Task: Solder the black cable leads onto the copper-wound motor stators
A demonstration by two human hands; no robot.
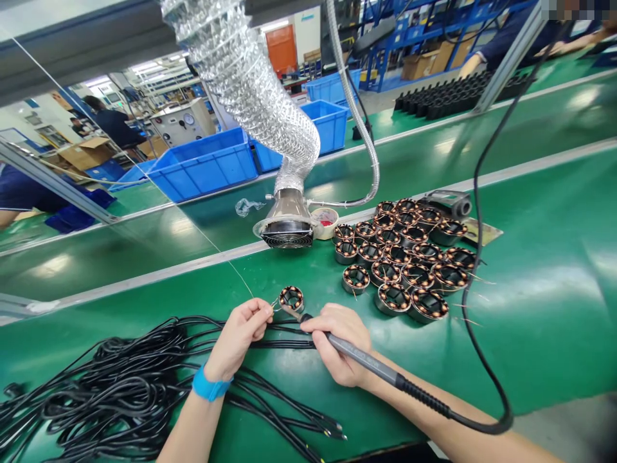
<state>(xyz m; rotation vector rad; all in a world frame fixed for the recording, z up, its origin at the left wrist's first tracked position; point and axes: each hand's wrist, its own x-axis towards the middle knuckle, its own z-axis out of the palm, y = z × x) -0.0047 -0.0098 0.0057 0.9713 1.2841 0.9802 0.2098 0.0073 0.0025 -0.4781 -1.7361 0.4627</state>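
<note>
My right hand [343, 344] is closed around the grey handle of a soldering iron [359, 357], whose tip points at a small motor stator [291, 298] with copper windings. The stator lies on the green bench just beyond both hands. To its left, my left hand [247, 328], with a blue band [211, 384] at the wrist, pinches a thin solder wire [240, 276] that comes down from the upper left. Fine lead ends show between those fingertips and the stator; whether they touch the iron's tip is too small to tell. Black cables [284, 344] pass beneath both hands.
Several more stators [395, 273] stand grouped at the right. A tangled cable heap [120, 379] covers the left. Above the work hangs a foil duct [250, 83] ending in a fan [288, 233]. The iron's cord [475, 193] loops at right. Blue bins [207, 167] and co-workers are beyond.
</note>
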